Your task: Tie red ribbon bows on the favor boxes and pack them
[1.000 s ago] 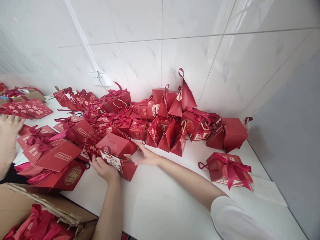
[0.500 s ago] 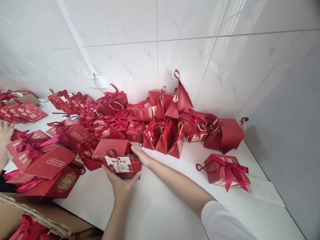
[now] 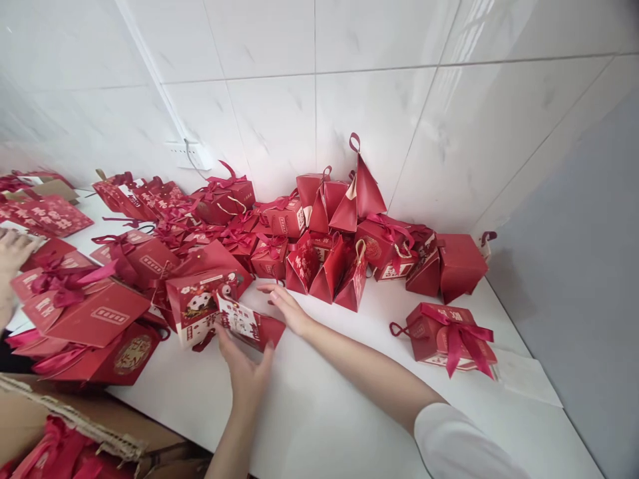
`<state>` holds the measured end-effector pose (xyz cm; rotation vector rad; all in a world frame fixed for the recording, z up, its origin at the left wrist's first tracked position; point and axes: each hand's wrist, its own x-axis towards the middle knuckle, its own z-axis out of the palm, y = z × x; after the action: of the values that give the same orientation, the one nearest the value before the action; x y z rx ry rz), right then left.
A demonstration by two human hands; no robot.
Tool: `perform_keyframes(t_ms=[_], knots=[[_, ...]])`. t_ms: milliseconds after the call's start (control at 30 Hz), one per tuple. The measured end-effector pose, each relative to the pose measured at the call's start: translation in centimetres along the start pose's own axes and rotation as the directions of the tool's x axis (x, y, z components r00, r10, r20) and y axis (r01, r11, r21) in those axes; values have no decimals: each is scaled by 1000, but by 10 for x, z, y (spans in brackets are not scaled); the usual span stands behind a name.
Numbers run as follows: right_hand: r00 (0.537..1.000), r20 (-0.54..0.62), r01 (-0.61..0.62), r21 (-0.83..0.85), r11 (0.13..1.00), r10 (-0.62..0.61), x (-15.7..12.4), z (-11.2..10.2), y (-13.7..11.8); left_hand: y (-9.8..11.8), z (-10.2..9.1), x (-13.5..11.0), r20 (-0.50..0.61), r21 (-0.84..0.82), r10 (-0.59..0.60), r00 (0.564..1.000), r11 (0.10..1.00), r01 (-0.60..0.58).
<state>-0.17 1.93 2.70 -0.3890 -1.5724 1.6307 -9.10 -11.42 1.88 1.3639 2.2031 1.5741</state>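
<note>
My left hand (image 3: 247,374) reaches forward and grips the lower edge of a small flat red gift box (image 3: 248,325) with a white picture label, thumb at its right corner, fingers at its left. The box is tilted and leans against a larger red box with a white printed front (image 3: 196,305). My right hand (image 3: 285,305) lies open on the white table (image 3: 339,412), fingers stretched out just right of the small box. It holds nothing.
Several red gift boxes and pyramid bags with ribbons (image 3: 344,233) are heaped along the tiled wall. One ribboned box (image 3: 449,336) lies apart at the right. Flat red boxes (image 3: 84,306) are stacked left, above a cardboard carton (image 3: 74,432). Another person's hand (image 3: 12,256) shows at the far left.
The small labelled box has tipped over to the left against the larger printed box, which now stands up. My right hand has drawn back slightly from the pile.
</note>
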Motion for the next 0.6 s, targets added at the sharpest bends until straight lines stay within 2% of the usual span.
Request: perform_keyframes(t_ms=[67,100,133,200,233,267,300,367,433,533,600], knots=[[999,44,2,10,1000,-2,0,-1,-4,-2,-6,-1,-56,45,20,998,999,-17],[997,77,-1,11,1000,0,-1,-1,-5,-2,-11,0,-110,61,65,992,996,-59],[994,114,-5,0,1000,5,-4,0,-6,-2,-17,4,-184,75,134,974,990,-122],[980,198,-9,-80,997,25,-13,4,-7,-2,-30,19,-367,96,259,893,966,-241],[970,240,0,-137,991,33,-18,7,-7,-2,-35,30,-460,80,267,847,962,-260],[961,273,14,-192,981,40,-22,10,-6,-3,-39,42,-533,40,227,815,969,-243],[957,287,24,-232,972,45,-25,14,-5,-5,-42,54,-569,-45,136,811,980,-195],[965,257,12,-261,965,57,-29,20,-1,-10,-40,73,-535,-258,-73,841,963,-81],[984,164,-23,-276,961,71,-30,23,4,-13,-32,80,-449,-361,-205,869,932,33],[999,-37,-42,-355,934,30,-28,22,10,-13,-18,67,-363,-329,-281,889,931,160],[985,-172,-63,-401,914,-8,-27,19,12,-9,-13,55,-369,-306,-271,889,939,160]])
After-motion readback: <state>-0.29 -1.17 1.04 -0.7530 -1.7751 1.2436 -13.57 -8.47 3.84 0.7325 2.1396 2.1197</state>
